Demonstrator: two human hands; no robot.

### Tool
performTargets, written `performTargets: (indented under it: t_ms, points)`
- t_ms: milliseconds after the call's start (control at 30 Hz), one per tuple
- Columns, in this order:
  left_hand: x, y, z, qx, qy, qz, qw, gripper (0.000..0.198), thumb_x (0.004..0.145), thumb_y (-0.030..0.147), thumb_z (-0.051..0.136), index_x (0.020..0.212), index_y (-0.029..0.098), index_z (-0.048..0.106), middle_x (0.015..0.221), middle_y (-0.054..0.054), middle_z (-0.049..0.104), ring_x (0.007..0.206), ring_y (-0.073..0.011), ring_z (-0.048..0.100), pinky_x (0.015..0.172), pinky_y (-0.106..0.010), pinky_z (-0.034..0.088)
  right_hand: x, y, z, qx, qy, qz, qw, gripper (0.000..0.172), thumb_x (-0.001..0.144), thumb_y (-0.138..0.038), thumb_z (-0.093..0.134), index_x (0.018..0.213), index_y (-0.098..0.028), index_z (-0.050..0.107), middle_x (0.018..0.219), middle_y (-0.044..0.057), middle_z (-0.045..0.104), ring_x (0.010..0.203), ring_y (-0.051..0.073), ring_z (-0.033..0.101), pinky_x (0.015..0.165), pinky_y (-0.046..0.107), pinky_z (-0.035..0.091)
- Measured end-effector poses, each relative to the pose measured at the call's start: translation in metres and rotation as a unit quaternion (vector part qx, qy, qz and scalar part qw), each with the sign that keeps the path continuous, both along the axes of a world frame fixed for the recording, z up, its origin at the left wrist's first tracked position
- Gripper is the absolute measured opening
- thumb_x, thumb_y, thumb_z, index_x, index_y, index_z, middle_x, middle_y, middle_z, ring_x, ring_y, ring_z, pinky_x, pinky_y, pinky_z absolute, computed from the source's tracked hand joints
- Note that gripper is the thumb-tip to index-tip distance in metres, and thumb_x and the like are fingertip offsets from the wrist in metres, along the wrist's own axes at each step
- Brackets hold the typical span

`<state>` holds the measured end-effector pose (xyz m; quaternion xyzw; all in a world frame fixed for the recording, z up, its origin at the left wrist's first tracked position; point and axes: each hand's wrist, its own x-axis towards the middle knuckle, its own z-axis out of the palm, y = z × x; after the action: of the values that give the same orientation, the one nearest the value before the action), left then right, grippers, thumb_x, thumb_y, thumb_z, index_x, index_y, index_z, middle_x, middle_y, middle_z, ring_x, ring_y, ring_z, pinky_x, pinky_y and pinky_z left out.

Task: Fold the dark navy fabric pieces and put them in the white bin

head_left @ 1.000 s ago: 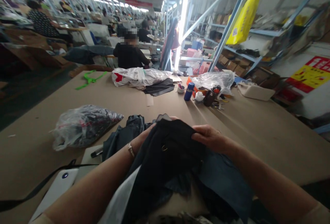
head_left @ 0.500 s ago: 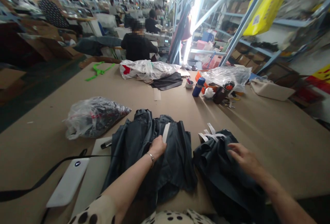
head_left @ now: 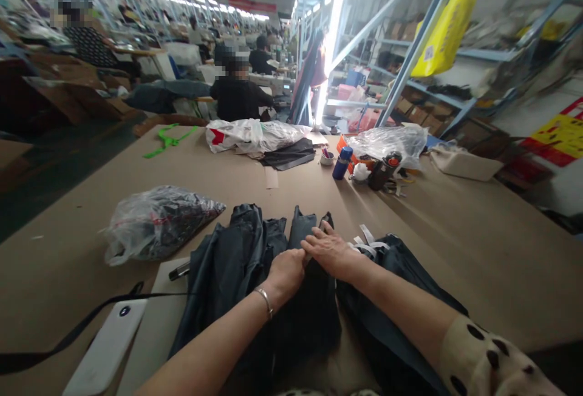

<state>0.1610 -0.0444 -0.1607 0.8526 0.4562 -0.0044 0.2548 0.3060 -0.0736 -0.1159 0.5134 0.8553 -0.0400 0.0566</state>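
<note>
A dark grey-green cloth piece [head_left: 314, 305] lies in front of me, with a raised fold [head_left: 301, 226] at its far edge. My left hand [head_left: 286, 271] is closed on this cloth, its fingertips bunched. Meeting those fingertips from the right, my right hand [head_left: 331, 251] grips the same cloth near its top edge; its upper fingers reach across the fabric. What lies beneath the fingers is hidden. More dark cloth [head_left: 228, 268] sits to the left. Beside my right forearm is another dark cloth pile [head_left: 364, 305] topped with white strips [head_left: 367, 241].
A clear plastic bag [head_left: 155, 223] of dark material and a white phone-like object [head_left: 107, 347] with a black strap [head_left: 82, 320] are at left. Across the brown table [head_left: 218, 177] stand a blue bottle [head_left: 342, 163], a dark bottle [head_left: 385, 170] and plastic-wrapped goods [head_left: 257, 135]. Co-workers sit beyond.
My right hand has moved left from the right-hand pile to the cloth at my left hand. A fold now stands up there, and the white strip by my left hand is out of sight.
</note>
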Motion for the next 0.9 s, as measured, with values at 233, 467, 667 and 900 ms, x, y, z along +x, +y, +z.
performTargets:
  t_ms: [233,467,667,900]
  points:
    - [-0.025,-0.026,0.067,0.172,-0.308,-0.008,0.935,0.016,0.084,0.023,0.05,0.094,0.018,0.061,0.1,-0.009,0.06,0.099,-0.0212,0.053,0.09,-0.036,0.041,0.037,-0.002,0.08,-0.034,-0.069,-0.044,0.996,0.017,0.085,-0.02,0.048,0.081,-0.02,0.064,0.079,0.004,0.064,0.065,0.016,0.059,0.056,0.026,0.037]
    - [-0.023,-0.046,0.09,-0.31,-0.494,0.195,0.789,0.031,0.076,0.039,0.062,0.1,0.018,0.059,0.086,-0.005,0.062,0.072,-0.0161,0.059,0.06,-0.027,0.05,0.046,-0.044,0.111,0.093,0.116,-0.216,0.965,0.013,0.08,-0.027,0.061,0.072,-0.019,0.054,0.077,-0.001,0.057,0.068,0.013,0.052,0.06,0.024,0.032]
    - [-0.005,-0.045,0.072,-0.418,-0.535,0.307,0.667,0.025,0.074,0.031,0.062,0.092,0.013,0.062,0.088,-0.008,0.066,0.073,-0.0184,0.061,0.062,-0.031,0.052,-0.013,-0.084,0.02,-0.065,0.371,-0.279,0.883,0.014,0.069,-0.021,0.067,0.074,-0.017,0.055,0.068,-0.003,0.053,0.062,0.012,0.047,0.056,0.022,0.033]
    - [-0.008,-0.061,0.06,-0.458,-0.501,0.195,0.708,0.031,0.072,0.034,0.067,0.092,0.01,0.067,0.085,-0.008,0.068,0.077,-0.0176,0.059,0.073,-0.027,0.047,-0.011,-0.08,-0.002,-0.042,0.57,-0.287,0.769,0.014,0.071,-0.022,0.062,0.084,-0.016,0.062,0.075,-0.002,0.058,0.07,0.014,0.049,0.063,0.023,0.04]
